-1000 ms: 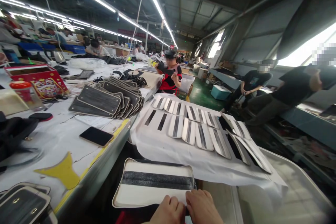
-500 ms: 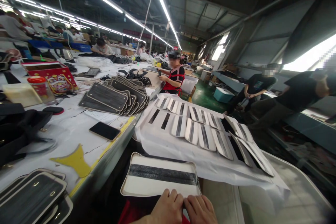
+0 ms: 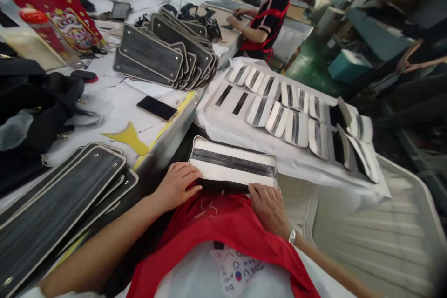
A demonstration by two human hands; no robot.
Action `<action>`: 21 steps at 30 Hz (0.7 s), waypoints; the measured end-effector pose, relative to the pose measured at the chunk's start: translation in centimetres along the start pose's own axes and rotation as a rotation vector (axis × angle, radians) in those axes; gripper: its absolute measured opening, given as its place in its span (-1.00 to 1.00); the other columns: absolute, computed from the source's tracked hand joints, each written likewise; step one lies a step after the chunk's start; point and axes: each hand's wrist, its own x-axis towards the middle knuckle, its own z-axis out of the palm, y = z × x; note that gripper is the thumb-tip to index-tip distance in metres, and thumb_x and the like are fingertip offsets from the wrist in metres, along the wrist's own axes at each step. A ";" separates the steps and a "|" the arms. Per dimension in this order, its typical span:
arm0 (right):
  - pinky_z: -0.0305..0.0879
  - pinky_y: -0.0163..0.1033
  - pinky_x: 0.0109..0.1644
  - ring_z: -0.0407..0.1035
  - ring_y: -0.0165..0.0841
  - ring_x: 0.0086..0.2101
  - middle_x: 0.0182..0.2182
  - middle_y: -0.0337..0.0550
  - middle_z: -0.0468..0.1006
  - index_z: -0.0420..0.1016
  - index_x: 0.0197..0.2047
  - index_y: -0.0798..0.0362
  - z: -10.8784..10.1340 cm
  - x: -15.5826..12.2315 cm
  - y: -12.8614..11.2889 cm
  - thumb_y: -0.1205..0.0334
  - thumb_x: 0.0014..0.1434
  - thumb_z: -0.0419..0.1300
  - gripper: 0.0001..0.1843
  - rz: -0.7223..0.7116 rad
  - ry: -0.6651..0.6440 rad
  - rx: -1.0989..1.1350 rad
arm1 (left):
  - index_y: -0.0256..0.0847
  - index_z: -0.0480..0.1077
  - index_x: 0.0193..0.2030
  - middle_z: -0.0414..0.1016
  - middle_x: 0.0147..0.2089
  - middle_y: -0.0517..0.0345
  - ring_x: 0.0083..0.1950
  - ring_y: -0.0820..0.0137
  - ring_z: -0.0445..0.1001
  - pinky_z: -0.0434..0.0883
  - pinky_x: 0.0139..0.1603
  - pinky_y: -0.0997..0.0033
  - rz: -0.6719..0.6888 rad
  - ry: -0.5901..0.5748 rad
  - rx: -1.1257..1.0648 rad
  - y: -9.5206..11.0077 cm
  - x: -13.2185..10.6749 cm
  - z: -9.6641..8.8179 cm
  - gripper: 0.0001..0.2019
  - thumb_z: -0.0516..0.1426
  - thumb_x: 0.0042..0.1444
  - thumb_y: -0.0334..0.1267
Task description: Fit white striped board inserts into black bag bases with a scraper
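A white rectangular bag panel (image 3: 237, 164) with a dark strip along its length and piped edges lies across my lap, over the red apron (image 3: 216, 223). My left hand (image 3: 179, 186) grips its left near corner, fingers over the edge and thumb set apart below. With fingers curled over the near edge at the right end, my right hand (image 3: 268, 205) holds the panel too. Dark material shows under the panel's near side. The undersides of both hands' grips are hidden.
Right of the bench, a white-covered surface (image 3: 223, 118) bears several white pieces with dark strips (image 3: 296, 130). Dark panels are stacked on the bench (image 3: 167, 56) and at the near left (image 3: 70, 200). A phone (image 3: 157, 108) lies by the bench edge. A co-worker (image 3: 267, 18) sits beyond.
My hands have moved apart from close together at the panel's near right to opposite ends of it. The view has tipped down, showing my arms and the red apron.
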 end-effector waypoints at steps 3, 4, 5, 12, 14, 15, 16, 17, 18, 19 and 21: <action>0.18 -0.15 -0.13 0.22 -0.23 -0.16 -0.10 0.03 0.41 0.32 0.09 0.21 -0.1 0.3 -0.3 0.41 0.23 -0.02 -0.64 -0.091 0.015 0.059 | -0.13 0.45 -0.14 0.49 -0.14 0.10 -0.02 0.30 0.34 0.20 0.03 0.21 0.006 -0.016 -0.023 -0.6 -0.1 0.3 -0.79 0.12 0.12 -0.15; 0.19 -0.16 -0.14 0.22 -0.24 -0.16 -0.10 0.03 0.40 0.31 0.10 0.21 -0.1 0.5 -0.4 0.41 0.24 -0.04 -0.63 -0.118 0.005 0.078 | -0.12 0.46 -0.16 0.49 -0.15 0.11 -0.04 0.31 0.35 0.19 0.04 0.21 0.004 -0.026 -0.026 -0.5 0.1 0.5 -0.80 0.12 0.12 -0.15; 0.20 -0.17 -0.14 0.22 -0.24 -0.16 -0.09 0.04 0.40 0.30 0.12 0.21 -0.1 0.6 -0.6 0.40 0.25 -0.05 -0.62 -0.134 -0.013 0.094 | -0.11 0.46 -0.17 0.49 -0.16 0.12 -0.05 0.32 0.35 0.18 0.04 0.21 0.002 -0.036 -0.027 -0.3 0.4 0.7 -0.81 0.11 0.12 -0.14; 0.20 -0.13 -0.08 0.18 -0.22 -0.08 -0.03 0.04 0.36 0.26 0.16 0.20 0.5 1.9 -0.9 0.36 0.29 -0.13 -0.60 -0.175 -0.058 0.167 | -0.05 0.49 -0.27 0.51 -0.22 0.21 -0.11 0.36 0.38 0.13 0.09 0.19 0.026 -0.070 -0.037 -0.4 1.7 1.0 -0.86 0.11 0.13 -0.15; 0.19 -0.11 -0.07 0.16 -0.20 -0.07 -0.02 0.06 0.35 0.23 0.17 0.24 0.7 2.2 -0.9 0.35 0.29 -0.12 -0.58 -0.206 -0.059 0.190 | -0.05 0.49 -0.32 0.51 -0.24 0.21 -0.14 0.38 0.39 0.12 0.10 0.18 0.001 -0.079 -0.045 -0.5 1.9 1.0 -0.85 0.10 0.15 -0.16; 0.18 -0.11 -0.06 0.16 -0.19 -0.07 -0.02 0.06 0.34 0.22 0.18 0.26 0.7 2.3 -0.9 0.34 0.29 -0.11 -0.58 -0.224 -0.055 0.200 | -0.06 0.49 -0.34 0.51 -0.26 0.21 -0.15 0.38 0.39 0.12 0.11 0.17 -0.017 -0.080 -0.048 -0.5 2.0 1.0 -0.83 0.09 0.16 -0.17; 0.18 -0.10 -0.06 0.15 -0.18 -0.07 -0.01 0.06 0.34 0.22 0.18 0.28 0.8 2.5 -0.9 0.34 0.29 -0.11 -0.58 -0.241 -0.050 0.209 | -0.07 0.49 -0.36 0.51 -0.27 0.21 -0.16 0.39 0.39 0.11 0.12 0.16 -0.037 -0.079 -0.047 -0.3 2.1 1.0 -0.82 0.08 0.17 -0.18; 0.17 -0.10 -0.07 0.15 -0.18 -0.07 -0.01 0.06 0.34 0.21 0.18 0.28 0.8 2.6 -0.9 0.34 0.29 -0.11 -0.57 -0.255 -0.047 0.216 | -0.08 0.49 -0.37 0.50 -0.27 0.21 -0.16 0.39 0.39 0.11 0.12 0.16 -0.059 -0.074 -0.045 -0.2 2.1 1.0 -0.81 0.07 0.17 -0.19; 0.18 -0.10 -0.07 0.15 -0.18 -0.07 -0.01 0.06 0.34 0.20 0.18 0.29 0.8 2.7 -1.0 0.32 0.29 -0.10 -0.57 -0.267 -0.048 0.220 | -0.09 0.48 -0.38 0.50 -0.28 0.21 -0.17 0.39 0.39 0.12 0.12 0.16 -0.081 -0.063 -0.041 0.0 2.1 1.1 -0.81 0.07 0.17 -0.20; 0.18 -0.10 -0.08 0.15 -0.18 -0.07 -0.01 0.06 0.34 0.19 0.19 0.28 0.9 2.8 -1.0 0.31 0.29 -0.10 -0.57 -0.276 -0.050 0.219 | -0.10 0.47 -0.38 0.49 -0.28 0.21 -0.17 0.38 0.38 0.12 0.12 0.15 -0.104 -0.047 -0.035 0.3 2.1 1.2 -0.82 0.07 0.16 -0.21; 0.19 -0.10 -0.09 0.16 -0.19 -0.07 -0.01 0.05 0.34 0.18 0.20 0.27 1.0 3.0 -1.0 0.32 0.29 -0.09 -0.56 -0.282 -0.050 0.199 | -0.12 0.46 -0.38 0.47 -0.29 0.19 -0.17 0.36 0.37 0.15 0.12 0.14 -0.155 -0.005 -0.025 0.8 2.0 1.6 -0.85 0.08 0.13 -0.24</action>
